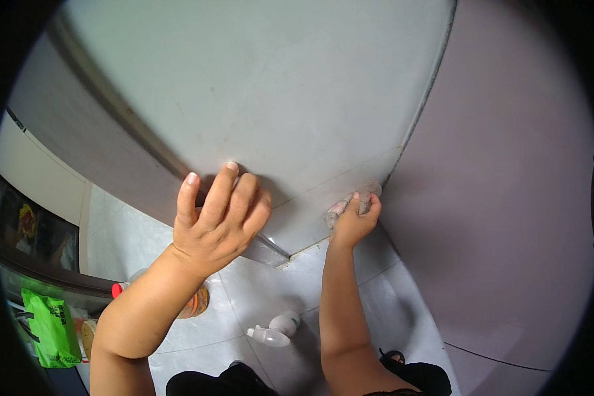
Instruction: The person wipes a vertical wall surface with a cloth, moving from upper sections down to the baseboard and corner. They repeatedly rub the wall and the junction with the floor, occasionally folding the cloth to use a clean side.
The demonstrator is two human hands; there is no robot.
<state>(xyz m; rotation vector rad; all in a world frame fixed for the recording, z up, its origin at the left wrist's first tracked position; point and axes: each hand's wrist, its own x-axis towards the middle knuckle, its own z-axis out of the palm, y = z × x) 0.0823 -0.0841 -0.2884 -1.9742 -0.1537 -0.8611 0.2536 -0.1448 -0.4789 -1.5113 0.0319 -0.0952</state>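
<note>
My right hand (358, 221) is closed around a crumpled greyish-pink cloth (338, 207). It presses the cloth against the lower part of a pale tiled wall (323, 99), close to the corner with a pinkish-grey panel. My left hand (224, 208) rests at the wall's left edge, its fingers bent but apart and nothing seen in them. A white spray bottle (285, 323) with a clear head lies or stands on the floor between my arms; which one I cannot tell.
The pinkish-grey panel (495, 165) rises on the right. At lower left are a bright green bag (51, 330), a red-capped container (117, 289) and an orange-brown jar (195, 303) partly behind my left arm. Light grey tiles (198, 336) cover the floor.
</note>
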